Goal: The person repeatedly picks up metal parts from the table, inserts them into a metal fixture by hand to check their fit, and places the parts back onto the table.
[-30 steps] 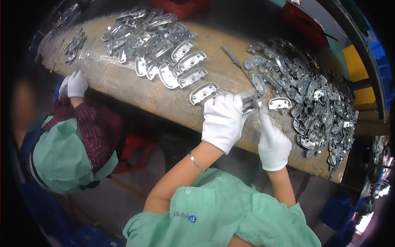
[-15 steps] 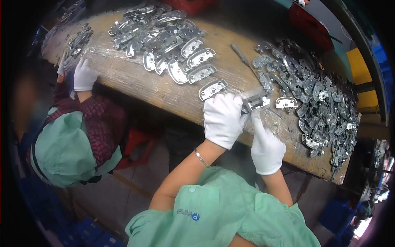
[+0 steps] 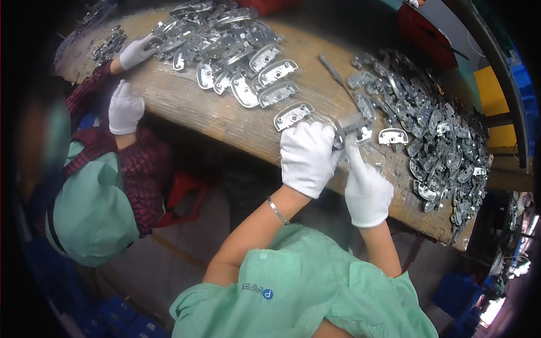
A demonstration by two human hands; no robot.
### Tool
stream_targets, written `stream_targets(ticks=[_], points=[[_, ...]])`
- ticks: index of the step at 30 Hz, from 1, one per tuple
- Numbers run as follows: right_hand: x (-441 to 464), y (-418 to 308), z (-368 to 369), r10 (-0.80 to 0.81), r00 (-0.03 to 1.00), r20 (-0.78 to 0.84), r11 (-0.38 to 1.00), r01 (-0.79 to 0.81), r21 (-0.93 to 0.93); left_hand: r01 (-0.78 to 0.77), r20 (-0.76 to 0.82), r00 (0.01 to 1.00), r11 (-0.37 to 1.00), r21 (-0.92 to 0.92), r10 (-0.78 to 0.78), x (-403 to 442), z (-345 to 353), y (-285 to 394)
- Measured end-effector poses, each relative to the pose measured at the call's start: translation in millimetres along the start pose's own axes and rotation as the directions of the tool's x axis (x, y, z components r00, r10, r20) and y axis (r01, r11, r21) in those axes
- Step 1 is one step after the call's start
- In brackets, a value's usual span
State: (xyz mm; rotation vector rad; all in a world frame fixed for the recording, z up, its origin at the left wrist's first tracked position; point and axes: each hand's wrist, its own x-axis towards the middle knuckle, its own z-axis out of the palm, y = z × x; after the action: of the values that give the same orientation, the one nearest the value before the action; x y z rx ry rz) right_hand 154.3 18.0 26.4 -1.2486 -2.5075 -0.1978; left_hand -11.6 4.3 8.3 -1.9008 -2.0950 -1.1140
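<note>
My left hand, in a white glove, is closed round the near end of a grey metal part above the table's front edge. My right hand, also gloved, has its index finger stretched up against the part's underside; its other fingers are curled, and whether they hold anything is hidden. One silver curved plate lies just beyond my left hand. Another curved plate rests to the right of the held part. A tool with a dark handle points toward the held part.
A heap of metal parts covers the right side of the wooden table. Another heap lies at the back left. At the left sits a co-worker in a green cap, one gloved hand at that heap. Red bins stand behind.
The metal part has been turned and tilted in my left hand, with my right index finger shifting along it. The co-worker's far hand has moved to the left heap.
</note>
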Motion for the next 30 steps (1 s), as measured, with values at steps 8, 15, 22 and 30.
stream_targets(ticks=[8,15,22,30], points=[[7.0,1.5,-4.2,0.011,0.999,0.03,1.0,-0.01,-0.018,0.009,-0.012,1.0,1.0,0.011,-0.009,0.6,0.4,0.8],[-6.5,-1.9,1.4,-0.011,1.0,-0.025,1.0,0.01,-0.015,0.002,0.013,1.0,1.0,0.015,-0.003,-1.7,0.5,-0.3],[-1.5,-1.1,-5.3,0.013,0.999,0.049,0.995,-0.008,-0.097,0.024,0.009,1.0,1.0,-0.006,-0.024,-3.3,4.2,0.0],[-4.7,1.7,-1.3,-0.005,1.0,0.006,1.0,0.005,-0.027,0.019,0.023,1.0,1.0,0.004,-0.019,-3.5,4.6,-0.4]])
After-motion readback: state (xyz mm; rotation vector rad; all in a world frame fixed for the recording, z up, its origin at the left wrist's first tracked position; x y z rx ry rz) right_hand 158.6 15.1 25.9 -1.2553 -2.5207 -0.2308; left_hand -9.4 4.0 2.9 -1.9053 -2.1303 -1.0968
